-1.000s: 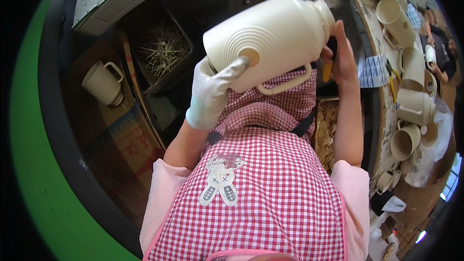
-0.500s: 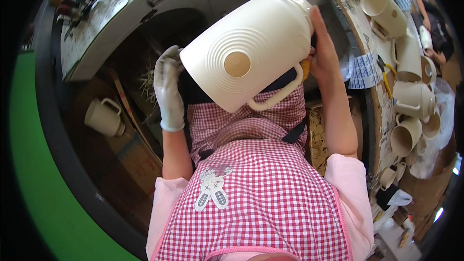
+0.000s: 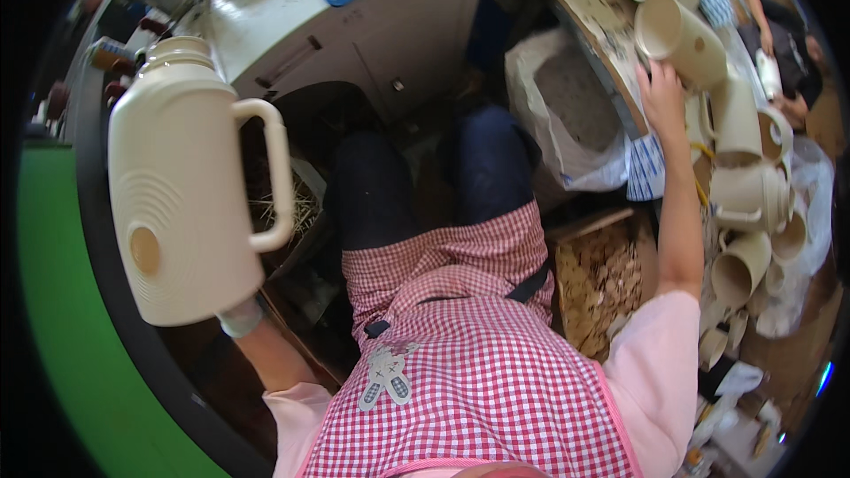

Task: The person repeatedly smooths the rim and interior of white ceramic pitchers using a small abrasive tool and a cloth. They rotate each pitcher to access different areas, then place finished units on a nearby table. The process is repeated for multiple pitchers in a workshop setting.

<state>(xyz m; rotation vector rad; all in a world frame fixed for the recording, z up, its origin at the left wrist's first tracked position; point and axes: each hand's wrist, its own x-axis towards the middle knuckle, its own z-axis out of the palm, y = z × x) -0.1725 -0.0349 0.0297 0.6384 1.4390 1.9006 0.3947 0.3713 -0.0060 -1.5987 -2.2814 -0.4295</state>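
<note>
At the left a cream thermos jug [image 3: 186,195] stands nearly upright, neck up, with a looped handle and a round tan disc amid ridged rings. My gloved left hand [image 3: 239,319] is mostly hidden behind its base; only the cuff shows. The hand appears to support the jug, its fingers out of sight. Over on the right, my bare right hand [image 3: 664,96] reaches to the workbench with its fingers apart, at the rim of a cream jug shell [image 3: 686,40] lying on its side. Whether the fingertips touch it I cannot tell.
More cream jug shells [image 3: 753,195] lie along the right bench. A box of small tan discs [image 3: 602,274] sits beside my right thigh, a plastic-lined bin [image 3: 567,106] beyond it. A green surface [image 3: 53,301] runs along the left. Another person [image 3: 779,44] works at far right.
The jug has moved from in front of me to the left and turned upright. My right hand has let go of it and moved to the bench. My left hand has gone behind the jug.
</note>
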